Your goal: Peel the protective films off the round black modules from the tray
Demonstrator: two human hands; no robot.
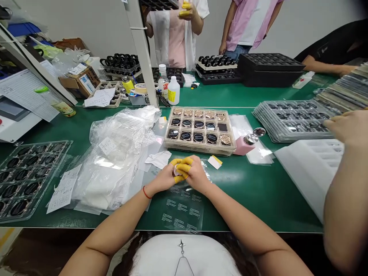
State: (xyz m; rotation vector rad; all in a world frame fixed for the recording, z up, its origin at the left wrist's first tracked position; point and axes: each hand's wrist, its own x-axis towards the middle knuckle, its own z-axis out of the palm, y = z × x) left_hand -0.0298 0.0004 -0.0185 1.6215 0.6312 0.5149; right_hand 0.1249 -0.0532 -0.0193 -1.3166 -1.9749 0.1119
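Observation:
My left hand point(164, 179) and my right hand point(197, 174) meet over the front middle of the table, yellow finger cots on several fingertips. Both are closed around one small thing, mostly hidden; a pale, whitish bit point(176, 171) shows between the fingers. Beneath them lies a clear sheet point(184, 209) printed with small white text blocks. A crumpled white cloth point(158, 159) rests just left of my hands, and a small white-and-yellow card point(215, 161) to the right. Beyond them stands a compartment tray point(198, 147) of round watch heads, some black-faced, some rose-gold.
Left are plastic bags point(115, 165), a written paper slip point(63, 189) and a clear watch tray point(31, 176). A pink pump bottle point(243, 145) stands beside the middle tray. Right are stacked clear trays point(296, 119), white foam point(307, 165) and another person's arm point(347, 184). A post point(142, 53) rises behind.

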